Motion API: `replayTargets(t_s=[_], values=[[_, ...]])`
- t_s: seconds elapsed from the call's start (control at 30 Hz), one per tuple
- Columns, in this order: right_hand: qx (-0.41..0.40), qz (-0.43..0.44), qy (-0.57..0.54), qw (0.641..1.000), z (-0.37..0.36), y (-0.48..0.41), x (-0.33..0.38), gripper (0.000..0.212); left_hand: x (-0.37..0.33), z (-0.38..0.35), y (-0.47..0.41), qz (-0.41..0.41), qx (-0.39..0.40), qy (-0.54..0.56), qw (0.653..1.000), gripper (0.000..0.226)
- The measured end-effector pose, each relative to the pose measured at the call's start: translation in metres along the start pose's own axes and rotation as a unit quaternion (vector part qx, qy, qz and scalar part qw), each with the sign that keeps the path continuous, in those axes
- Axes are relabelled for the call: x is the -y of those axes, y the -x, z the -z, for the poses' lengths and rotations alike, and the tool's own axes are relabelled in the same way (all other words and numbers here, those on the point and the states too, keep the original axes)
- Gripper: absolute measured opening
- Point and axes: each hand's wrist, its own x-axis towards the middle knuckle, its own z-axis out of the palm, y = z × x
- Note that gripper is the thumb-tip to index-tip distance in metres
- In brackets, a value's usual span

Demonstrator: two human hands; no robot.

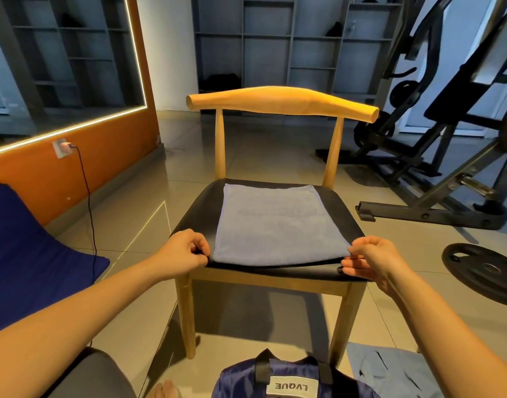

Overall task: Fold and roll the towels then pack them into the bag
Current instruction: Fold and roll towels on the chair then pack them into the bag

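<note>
- Towel [278, 222] spread flat and square on the black chair seat [344, 214], near edge along the seat's front edge, likely ready for a first fold.
- Left hand [186, 251] and right hand [370, 259] well apart, one at each near corner; right pinching its corner, left curled beside its own, grip on cloth unclear.
- Grey-blue, soft, short-napped, rectangular; seat smooth.
- Shiny navy bag [292, 380] on the floor below, handy for packing.

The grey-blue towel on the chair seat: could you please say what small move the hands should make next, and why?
Probably lift the near edge and fold it over to the far edge. The grey-blue cloth towel lies flat on the black padded chair seat, and the left hand and right hand pinch its near corners.
</note>
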Motion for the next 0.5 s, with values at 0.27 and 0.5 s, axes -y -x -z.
replayTargets(t_s=[0.27, 0.5], values=[[0.013, 0.024, -0.011, 1.0, 0.004, 0.002, -0.001, 0.009, -0.005, -0.024, -0.007, -0.075, -0.098, -0.126, 0.984, 0.021], [0.027, 0.028, -0.006, 0.999, 0.008, 0.0, -0.004, 0.012, 0.008, -0.008, -0.008, -0.207, -0.124, -0.195, 0.951, 0.027]])
